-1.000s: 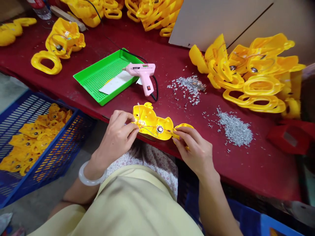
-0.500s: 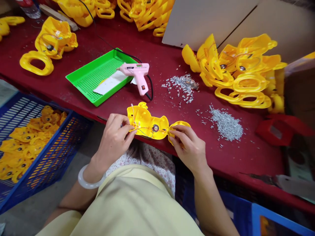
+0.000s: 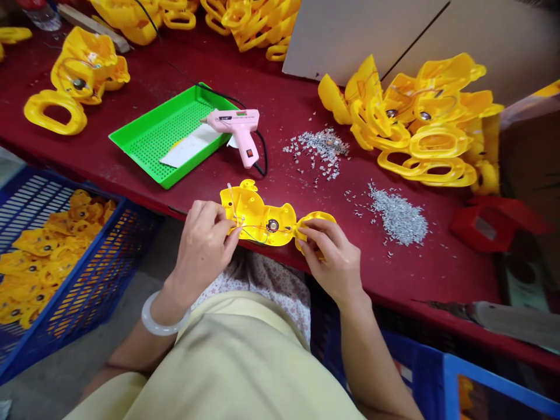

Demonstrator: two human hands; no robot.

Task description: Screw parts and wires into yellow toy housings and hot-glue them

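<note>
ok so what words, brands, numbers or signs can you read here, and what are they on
None can be read for certain.
Pink glue gun: a dark label and fine print, too small to read.
Bottle: red area at the picture's edge, too blurred.

View further right; pointed tool (image 3: 511,322) clearer

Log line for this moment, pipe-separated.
left hand: on yellow shell | right hand: on yellow loop | glue gun: across green tray rim

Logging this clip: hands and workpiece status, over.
Left hand at yellow shell; right hand on yellow ring. Shell inside-up, round metallic piece showing. Pink glue gun beyond, not blocking.
</note>
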